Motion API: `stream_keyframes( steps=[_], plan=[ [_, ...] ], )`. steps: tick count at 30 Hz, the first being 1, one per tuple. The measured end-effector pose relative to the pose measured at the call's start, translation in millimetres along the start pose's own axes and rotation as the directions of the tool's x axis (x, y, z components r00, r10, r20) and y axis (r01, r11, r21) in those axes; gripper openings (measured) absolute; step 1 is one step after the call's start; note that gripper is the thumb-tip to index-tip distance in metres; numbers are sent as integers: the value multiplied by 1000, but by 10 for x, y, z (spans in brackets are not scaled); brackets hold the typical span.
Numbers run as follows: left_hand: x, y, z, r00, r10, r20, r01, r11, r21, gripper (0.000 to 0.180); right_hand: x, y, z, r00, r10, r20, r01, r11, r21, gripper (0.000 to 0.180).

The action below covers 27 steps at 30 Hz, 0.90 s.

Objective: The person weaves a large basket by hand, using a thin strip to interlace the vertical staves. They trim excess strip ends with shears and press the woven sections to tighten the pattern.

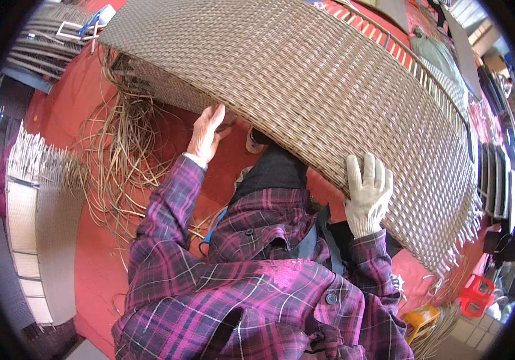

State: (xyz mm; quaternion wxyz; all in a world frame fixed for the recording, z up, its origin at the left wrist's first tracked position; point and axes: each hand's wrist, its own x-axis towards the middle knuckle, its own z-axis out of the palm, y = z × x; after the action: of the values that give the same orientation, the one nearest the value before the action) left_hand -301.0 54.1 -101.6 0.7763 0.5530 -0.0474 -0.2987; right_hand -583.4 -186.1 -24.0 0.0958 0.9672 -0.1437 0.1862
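A large brown wicker furniture piece (pixel 305 78) lies across in front of me, its broad woven face up and slightly curved. My left hand (pixel 205 135) is bare and at its near edge, left of the middle; the thumb side touches the rim, and the other fingers are partly hidden under it. My right hand (pixel 368 192), in a white knit glove, rests farther right along the same edge. Its fingers lie stretched over the weave, and the thumb is mostly hidden. Loose strand ends (pixel 449 261) stick out at the piece's right end.
A tangle of loose brown wicker strands (pixel 122 150) hangs and spreads over the red floor covering (pixel 98 258) at left. Another woven piece (pixel 56 240) stands at far left. A red plastic stool (pixel 477 295) and a yellow one (pixel 420 323) are at lower right.
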Motion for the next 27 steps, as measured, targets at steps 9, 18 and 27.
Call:
stream_keyframes(
  steps=[9, 18, 27],
  plan=[
    [258, -138, 188, 967, 47, 251, 95, 845, -525, 37, -256, 42, 75, 987, 127, 97, -114, 986, -125, 68],
    [-651, -381, 49, 831, -289, 475, 530, 672, -517, 22, -937, 310, 259, 965, 262, 12, -248, 927, -280, 73],
    [-960, -454, 181, 510, -411, 756, -63, 859, 509, 37, -815, 116, 213, 929, 371, -10, -371, 927, -44, 54]
  ],
)
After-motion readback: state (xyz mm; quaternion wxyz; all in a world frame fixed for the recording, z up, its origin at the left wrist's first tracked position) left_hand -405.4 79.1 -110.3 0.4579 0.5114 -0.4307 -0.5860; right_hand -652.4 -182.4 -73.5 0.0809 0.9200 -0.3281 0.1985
